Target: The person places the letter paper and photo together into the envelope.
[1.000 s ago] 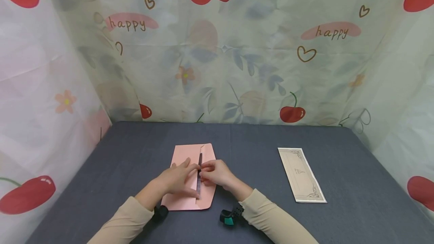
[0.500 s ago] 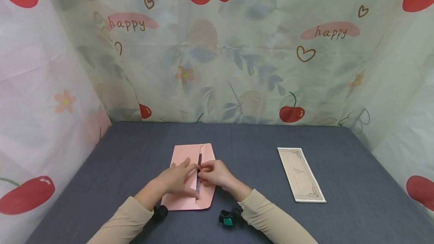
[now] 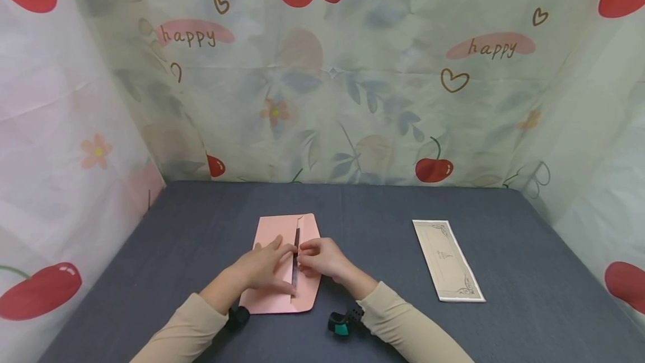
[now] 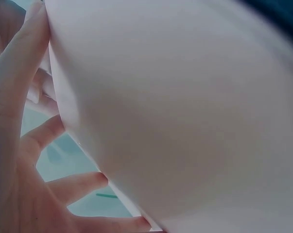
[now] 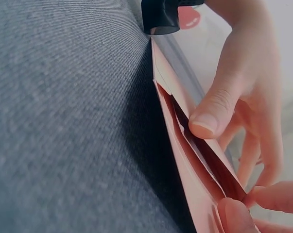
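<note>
A pink envelope (image 3: 282, 228) lies on the grey table (image 3: 383, 212), with a dark strip running along its flap fold. My left hand (image 3: 264, 268) rests flat on its left part with straight fingers (image 4: 73, 187), holding it down. My right hand (image 3: 319, 257) pinches the edge of the flap at the right side. In the right wrist view the thumb (image 5: 212, 114) and a fingertip hold the raised flap of the envelope (image 5: 185, 160), which gapes slightly. In the left wrist view the envelope (image 4: 185, 107) fills the picture.
A cream card (image 3: 447, 259) with a printed ornamental border lies flat to the right, about a hand's length from the envelope. Cherry-patterned curtains (image 3: 322, 71) close the table in at the back and both sides.
</note>
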Demonstrator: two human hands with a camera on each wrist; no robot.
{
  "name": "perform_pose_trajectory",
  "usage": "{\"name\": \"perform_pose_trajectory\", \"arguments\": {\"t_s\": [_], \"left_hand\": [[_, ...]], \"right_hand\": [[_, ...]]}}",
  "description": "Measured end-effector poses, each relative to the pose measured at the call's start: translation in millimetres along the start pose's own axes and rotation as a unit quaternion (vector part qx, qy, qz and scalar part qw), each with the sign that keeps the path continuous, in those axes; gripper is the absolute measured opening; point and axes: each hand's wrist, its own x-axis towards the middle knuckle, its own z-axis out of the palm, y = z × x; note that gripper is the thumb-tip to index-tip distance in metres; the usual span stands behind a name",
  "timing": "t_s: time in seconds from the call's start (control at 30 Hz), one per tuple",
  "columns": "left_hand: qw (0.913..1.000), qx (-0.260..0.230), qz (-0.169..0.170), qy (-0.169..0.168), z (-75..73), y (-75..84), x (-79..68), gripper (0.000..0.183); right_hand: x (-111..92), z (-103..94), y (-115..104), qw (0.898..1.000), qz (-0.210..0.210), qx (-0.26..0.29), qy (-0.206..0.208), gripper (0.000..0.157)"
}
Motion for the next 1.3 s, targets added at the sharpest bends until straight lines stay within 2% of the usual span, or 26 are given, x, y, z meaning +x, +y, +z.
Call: {"name": "perform_pose_trajectory", "arguments": {"t_s": [0.4,0.6,0.77,1.07,1.3], "left_hand": [[1.0000,0.003,-0.001,-0.001,1.4,-1.5,-0.2,0.083],[0.9998,0.001,-0.016,-0.007,1.9,-2.0,0.9,0.082],[0.9997,0.000,-0.021,-0.009,1.6,-1.2,0.4,0.083],[1.0000,0.003,-0.006,0.000,1.7,-1.6,-0.3,0.081],[1.0000,0.004,-0.001,0.003,2.9,-3.4,0.6,0.082]], "right_hand": [[-8.4,-16.4,0.9,1.000,-0.007,0.005,-0.001,0.032],[-13.6,-28.5,1.3,1.000,-0.013,0.004,0.004,0.030],[-19.2,-41.9,2.1,1.000,-0.011,-0.020,0.017,0.029],[-30.1,-72.8,7.9,0.998,-0.021,-0.047,0.037,0.031],[-36.6,-93.1,13.5,0.996,-0.012,-0.063,0.058,0.031]]}}
